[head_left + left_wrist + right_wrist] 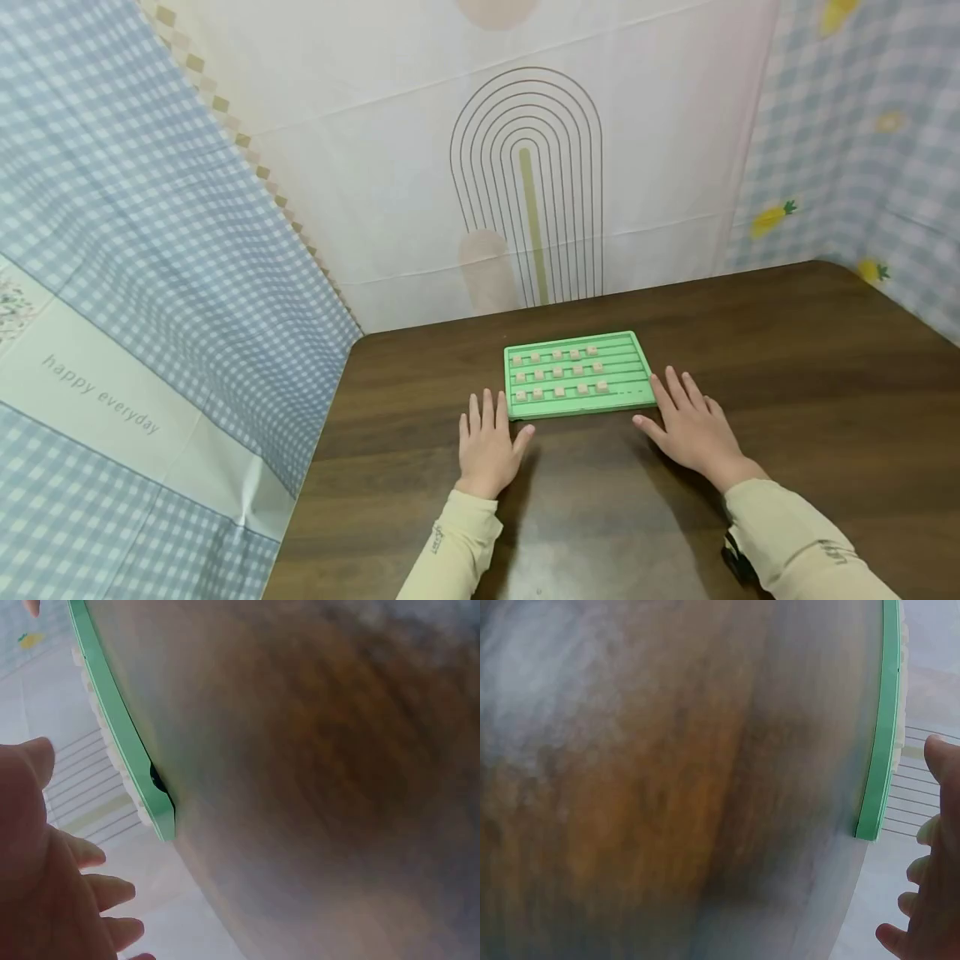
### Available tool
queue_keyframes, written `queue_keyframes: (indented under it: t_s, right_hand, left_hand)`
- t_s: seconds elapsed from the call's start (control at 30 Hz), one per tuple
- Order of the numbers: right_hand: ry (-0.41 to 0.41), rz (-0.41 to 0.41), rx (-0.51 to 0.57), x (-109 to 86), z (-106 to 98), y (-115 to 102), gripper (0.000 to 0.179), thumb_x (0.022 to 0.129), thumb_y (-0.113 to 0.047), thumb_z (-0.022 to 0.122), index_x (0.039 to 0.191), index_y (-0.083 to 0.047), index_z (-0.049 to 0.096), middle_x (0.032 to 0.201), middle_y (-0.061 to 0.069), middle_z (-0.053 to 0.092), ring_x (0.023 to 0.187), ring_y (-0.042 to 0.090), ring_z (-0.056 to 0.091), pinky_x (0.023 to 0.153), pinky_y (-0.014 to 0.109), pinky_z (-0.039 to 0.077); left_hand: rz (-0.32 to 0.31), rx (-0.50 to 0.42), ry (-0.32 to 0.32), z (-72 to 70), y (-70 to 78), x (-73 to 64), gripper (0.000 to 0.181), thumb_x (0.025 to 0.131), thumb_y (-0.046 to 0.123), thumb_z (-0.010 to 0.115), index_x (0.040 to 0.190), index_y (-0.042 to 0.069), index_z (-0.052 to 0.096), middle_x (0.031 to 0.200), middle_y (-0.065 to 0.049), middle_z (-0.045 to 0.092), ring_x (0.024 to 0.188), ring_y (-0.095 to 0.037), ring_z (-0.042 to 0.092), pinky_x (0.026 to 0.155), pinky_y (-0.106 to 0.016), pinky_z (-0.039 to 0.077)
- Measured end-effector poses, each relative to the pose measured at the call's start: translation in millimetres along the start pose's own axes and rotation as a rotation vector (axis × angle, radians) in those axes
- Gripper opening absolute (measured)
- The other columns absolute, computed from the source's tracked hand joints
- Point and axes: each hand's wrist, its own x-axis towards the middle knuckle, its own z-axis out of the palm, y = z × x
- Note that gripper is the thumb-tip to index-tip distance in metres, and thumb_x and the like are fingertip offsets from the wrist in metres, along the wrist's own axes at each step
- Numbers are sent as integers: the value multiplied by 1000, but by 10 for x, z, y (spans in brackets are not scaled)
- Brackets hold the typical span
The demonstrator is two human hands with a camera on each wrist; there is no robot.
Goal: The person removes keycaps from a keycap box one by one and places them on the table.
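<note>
A flat green board (622, 379) lies on the wooden table, with several small cream cubes (557, 372) set along its grooves in three rows. At its left front corner is my left hand (489, 454), fingers straight and spread, holding nothing. My right hand (693, 429) lies by the right front corner, fingers extended and the index fingertip close to the board's edge; whether it touches cannot be told. In the left wrist view the board's green side (120, 724) shows a dark notch near one end. The right wrist view shows its plain green edge (881, 742) beside the thumb.
The dark brown table (420, 392) runs back to a white cloth (375, 208) printed with arches. Blue checked cloth (217, 250) hangs on the left, and another with yellow pineapples (772, 218) on the right. A black band (738, 560) sits at the right wrist.
</note>
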Motion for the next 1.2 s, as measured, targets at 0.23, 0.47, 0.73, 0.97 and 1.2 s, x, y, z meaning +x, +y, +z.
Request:
queue_keyframes:
  t_s: [0.23,0.47,0.73,0.97,1.2]
  right_hand:
    - [4,-6,-5,43,-14,21,75,92,-49,44,142,3,25,147,31,17,134,48,15,101,65,20]
    - [32,-41,-30,86,5,27,59,90,-32,55,133,5,41,141,32,29,129,48,26,98,64,26]
    - [137,-134,-4,306,39,-77,41,87,-22,62,120,1,56,122,25,53,113,43,47,86,58,40]
    - [185,-189,-25,573,97,-212,29,84,-21,66,109,-7,65,106,13,64,97,34,58,73,48,48]
    - [175,-204,-34,736,195,-294,24,85,-19,64,106,-7,66,106,12,66,98,32,60,76,46,50]
  left_hand:
    - [146,128,187,17,-2,150,40,86,33,62,117,8,59,107,-12,64,99,-28,58,80,-37,50]
    - [179,172,194,28,-57,253,22,82,26,68,97,10,66,87,-7,66,77,-22,59,62,-29,51]
    - [210,231,247,81,-100,298,15,79,23,71,90,13,68,78,-2,67,70,-18,59,58,-27,50]
    - [218,255,289,106,-108,353,6,77,18,73,81,18,69,70,1,65,61,-16,56,51,-24,47]
    - [212,193,258,116,-88,391,9,77,21,73,72,20,65,68,2,62,59,-15,55,48,-24,45]
